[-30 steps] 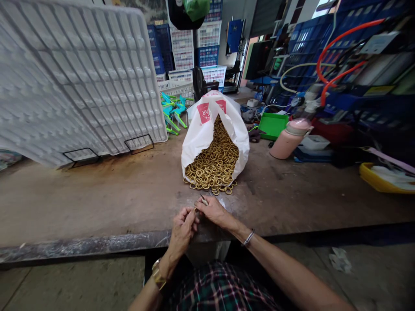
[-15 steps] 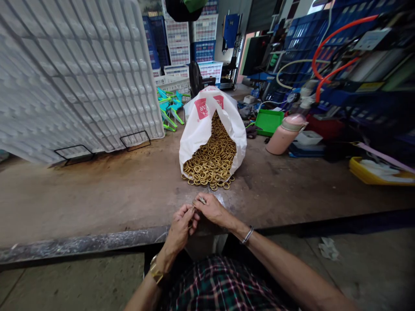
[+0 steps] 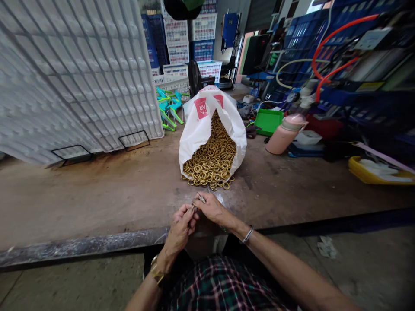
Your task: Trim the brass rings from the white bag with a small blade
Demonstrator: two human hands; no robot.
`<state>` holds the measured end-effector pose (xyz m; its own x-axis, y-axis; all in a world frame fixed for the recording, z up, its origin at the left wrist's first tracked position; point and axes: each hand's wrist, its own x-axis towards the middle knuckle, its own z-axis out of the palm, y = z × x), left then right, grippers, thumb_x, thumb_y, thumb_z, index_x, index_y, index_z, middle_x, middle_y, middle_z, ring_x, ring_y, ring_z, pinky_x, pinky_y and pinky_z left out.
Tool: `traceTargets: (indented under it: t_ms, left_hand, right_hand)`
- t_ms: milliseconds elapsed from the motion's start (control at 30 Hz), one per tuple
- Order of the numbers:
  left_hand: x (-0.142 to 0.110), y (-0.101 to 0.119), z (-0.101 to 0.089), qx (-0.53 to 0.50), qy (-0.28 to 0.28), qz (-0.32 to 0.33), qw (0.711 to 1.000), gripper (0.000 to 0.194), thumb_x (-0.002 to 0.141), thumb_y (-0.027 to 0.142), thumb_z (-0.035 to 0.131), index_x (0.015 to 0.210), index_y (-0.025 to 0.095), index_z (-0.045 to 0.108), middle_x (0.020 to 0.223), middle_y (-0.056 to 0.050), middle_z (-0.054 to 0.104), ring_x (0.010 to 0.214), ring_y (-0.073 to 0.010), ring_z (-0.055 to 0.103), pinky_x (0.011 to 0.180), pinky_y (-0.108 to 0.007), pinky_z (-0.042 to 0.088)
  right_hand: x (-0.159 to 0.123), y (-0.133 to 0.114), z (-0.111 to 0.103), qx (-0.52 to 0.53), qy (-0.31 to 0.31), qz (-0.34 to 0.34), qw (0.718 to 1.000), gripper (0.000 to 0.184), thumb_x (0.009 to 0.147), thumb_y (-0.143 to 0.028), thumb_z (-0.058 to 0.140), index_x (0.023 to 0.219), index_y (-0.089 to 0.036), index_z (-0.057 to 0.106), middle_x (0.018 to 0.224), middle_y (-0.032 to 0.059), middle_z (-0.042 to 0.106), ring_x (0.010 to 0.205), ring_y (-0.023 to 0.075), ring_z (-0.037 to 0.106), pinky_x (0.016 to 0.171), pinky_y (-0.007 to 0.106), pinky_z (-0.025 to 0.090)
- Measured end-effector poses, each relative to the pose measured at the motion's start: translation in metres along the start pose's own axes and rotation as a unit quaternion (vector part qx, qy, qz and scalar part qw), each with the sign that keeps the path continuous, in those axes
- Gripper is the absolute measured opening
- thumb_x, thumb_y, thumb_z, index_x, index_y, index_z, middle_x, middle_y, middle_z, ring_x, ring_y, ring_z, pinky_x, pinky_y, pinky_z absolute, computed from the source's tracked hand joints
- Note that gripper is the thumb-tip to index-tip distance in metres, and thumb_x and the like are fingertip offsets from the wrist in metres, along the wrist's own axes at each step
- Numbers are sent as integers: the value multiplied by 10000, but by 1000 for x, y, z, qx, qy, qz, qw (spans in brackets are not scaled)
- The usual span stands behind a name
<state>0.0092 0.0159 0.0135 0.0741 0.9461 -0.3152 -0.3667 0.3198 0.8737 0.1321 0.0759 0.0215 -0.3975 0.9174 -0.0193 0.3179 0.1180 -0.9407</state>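
Our L hand [image 3: 180, 224] pinches a small piece [image 3: 193, 207], too tiny to ID; our R hand [image 3: 212, 209] grips a slim tool [image 3: 201, 198]; gold rings [image 3: 212, 166] spill from a bag [image 3: 193, 134] nearby.

One lens, worn on the head, and it's looking forward and down across the bench [image 3: 106, 194]!
We're up at head height, so close in that the shirt [image 3: 220, 285] fills the bottom edge and the forearms [image 3: 279, 259] run up from below; the left hand [image 3: 180, 222] and right hand [image 3: 210, 208] sit just under the middle, near the lens, with the rings [image 3: 214, 162] around dead centre, a little beyond. And it's a wide view: trays [image 3: 81, 73] crowd the left side, the hose [image 3: 315, 65] curves in on the right, crates [image 3: 204, 28] stand small and far up top!
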Motion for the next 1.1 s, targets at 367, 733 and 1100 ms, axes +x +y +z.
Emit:
traceTargets:
  t_ms: [367,733,1100]
  left_hand:
    - [0,-2,-4,52,4,32,998,314,762,485,556,724,178,507,498,77,365,401,-45,239,382,-174,172]
    - [2,-5,-7,107,28,53,992,354,756,525,540,702,180,484,512,75,352,423,-51,267,399,-178,197]
    - [-13,5,1,19,-9,11,1000,306,762,463,572,710,171,499,575,51,467,419,-40,307,386,-168,227]
  right_hand:
    - [-9,8,-1,-271,-28,-51,961,158,765,-137,427,784,-170,580,675,30,602,610,132,495,572,229,293]
    - [-15,0,-1,-378,-111,-47,918,284,748,-109,403,971,-164,571,864,87,658,721,181,572,603,256,299]
    - [15,8,1,-461,-77,9,884,278,792,-89,377,1031,-121,515,855,121,658,783,195,613,637,256,365]
